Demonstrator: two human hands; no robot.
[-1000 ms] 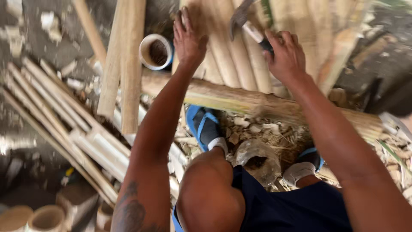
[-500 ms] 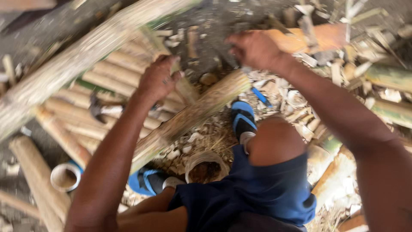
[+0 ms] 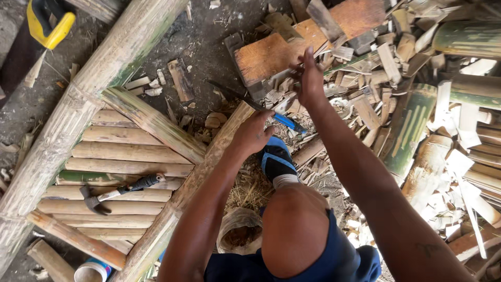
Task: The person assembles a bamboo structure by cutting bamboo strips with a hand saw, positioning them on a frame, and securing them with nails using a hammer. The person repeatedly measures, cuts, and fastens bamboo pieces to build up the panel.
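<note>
My left hand (image 3: 252, 134) lies on the upper end of a bamboo pole (image 3: 194, 180) that slants across the ground, its fingers curled over it. Just beyond its fingertips lies a dark-bladed knife with a blue handle (image 3: 286, 122). My right hand (image 3: 310, 79) reaches further out to the scraps at the edge of an orange-brown wooden block (image 3: 271, 52). Its fingertips are pinched together, and what they hold is too small to make out. A hammer (image 3: 117, 191) lies loose on a row of bamboo slats (image 3: 120, 151) to the left.
A thick bamboo trunk (image 3: 78, 104) runs along the slats' far side. A split bamboo piece (image 3: 151, 122) lies across them. A yellow-handled saw (image 3: 49, 23) sits top left. Bamboo offcuts and chips (image 3: 433, 136) pile up on the right. My foot in a blue sandal (image 3: 275, 159) rests by the pole.
A second ago my right hand held the hammer; now the hammer lies on the slats and that hand is at the scraps by the wooden block. My view has swung around.
</note>
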